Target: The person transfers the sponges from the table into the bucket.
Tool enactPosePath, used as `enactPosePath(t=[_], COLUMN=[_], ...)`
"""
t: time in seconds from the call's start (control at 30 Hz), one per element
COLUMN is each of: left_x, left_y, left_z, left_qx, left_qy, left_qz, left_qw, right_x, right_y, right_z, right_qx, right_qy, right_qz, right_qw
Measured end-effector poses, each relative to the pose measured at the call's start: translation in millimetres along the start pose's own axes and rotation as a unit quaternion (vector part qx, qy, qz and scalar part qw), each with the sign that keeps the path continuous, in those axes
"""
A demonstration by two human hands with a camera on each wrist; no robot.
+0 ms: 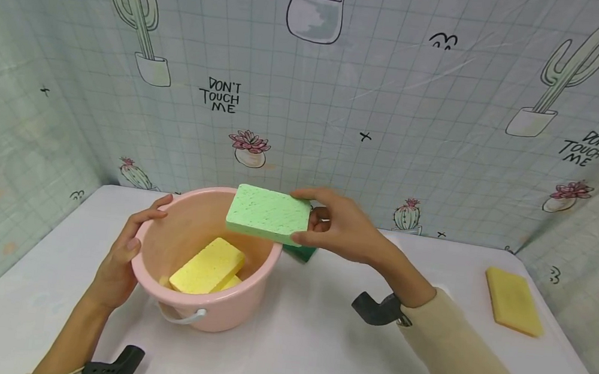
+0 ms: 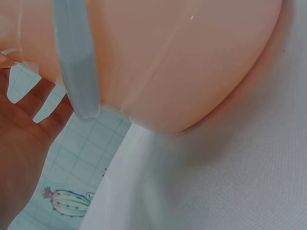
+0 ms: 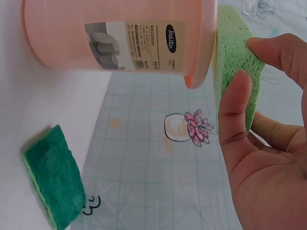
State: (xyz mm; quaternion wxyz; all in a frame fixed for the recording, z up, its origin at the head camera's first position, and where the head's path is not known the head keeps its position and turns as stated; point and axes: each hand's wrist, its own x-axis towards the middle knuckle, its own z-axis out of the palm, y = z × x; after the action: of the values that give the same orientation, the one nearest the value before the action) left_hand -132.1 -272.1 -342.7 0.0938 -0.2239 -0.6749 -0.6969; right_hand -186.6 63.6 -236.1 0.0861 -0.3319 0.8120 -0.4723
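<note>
A pink bucket [image 1: 233, 316] stands on the white table, and my left hand [image 1: 121, 260] holds its left side at the rim. In the left wrist view, the fingers of my left hand [image 2: 24, 129] lie spread along the bucket's wall [image 2: 158, 62]. My right hand [image 1: 347, 228] pinches a light green sponge [image 1: 270, 211] by its right end, over the bucket's right rim. The right wrist view shows thumb and fingers on the green sponge [image 3: 235, 52], beside the bucket's rim. Inside the bucket lie yellow sponges [image 1: 207, 267], one partly hidden under another.
A dark green scouring sponge [image 3: 55, 177] lies on the table right of the bucket, mostly hidden in the head view. A yellow sponge [image 1: 514, 301] lies at the table's right. The bucket's pale handle [image 1: 184, 318] hangs at the front. A cactus-print cloth [image 1: 340, 106] stands behind.
</note>
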Motion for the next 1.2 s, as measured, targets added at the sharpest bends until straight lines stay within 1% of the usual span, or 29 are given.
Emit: enactPosePath(t=[0.13, 0.27, 0.4, 0.53, 0.67, 0.8, 0.93, 1.1, 1.2], left_x=[0.3, 0.8, 0.7, 0.7, 0.3, -0.3, -0.2, -0.3, -0.8], left_y=[0.2, -0.1, -0.8, -1.7, -1.6, -2.0, -2.2, -1.8, -1.7], left_z=[-0.3, -0.6, -0.8, -0.3, 0.1, 0.1, 0.2, -0.4, -0.4], left_qx=[0.002, 0.006, 0.007, 0.011, 0.011, 0.009, 0.005, 0.008, 0.010], left_qy=[0.000, -0.002, -0.001, 0.000, -0.002, -0.004, -0.006, -0.003, 0.000], left_qz=[0.001, 0.002, 0.003, 0.001, 0.003, 0.007, 0.010, 0.011, 0.008], left_qw=[1.0000, 1.0000, 1.0000, 0.9999, 0.9999, 0.9999, 0.9999, 0.9999, 0.9999], right_x=[7.0, 14.6, 21.1, 24.0, 29.6, 36.1, 41.3, 48.2, 50.4], right_y=[0.1, 9.3, 17.3, 16.0, 9.7, 0.6, -4.6, -6.4, -7.7], right_z=[4.2, 7.9, 10.5, 13.2, 19.0, 26.1, 32.4, 38.5, 41.5], right_qx=[-0.005, -0.009, -0.017, -0.021, -0.064, -0.092, -0.088, -0.098, -0.104], right_qy=[-0.015, -0.029, -0.041, -0.046, -0.055, -0.077, -0.112, -0.160, -0.187], right_qz=[-0.003, -0.003, -0.015, -0.026, -0.041, -0.054, -0.067, -0.090, -0.081], right_qw=[1.000, 1.000, 0.999, 0.998, 0.996, 0.991, 0.987, 0.978, 0.973])
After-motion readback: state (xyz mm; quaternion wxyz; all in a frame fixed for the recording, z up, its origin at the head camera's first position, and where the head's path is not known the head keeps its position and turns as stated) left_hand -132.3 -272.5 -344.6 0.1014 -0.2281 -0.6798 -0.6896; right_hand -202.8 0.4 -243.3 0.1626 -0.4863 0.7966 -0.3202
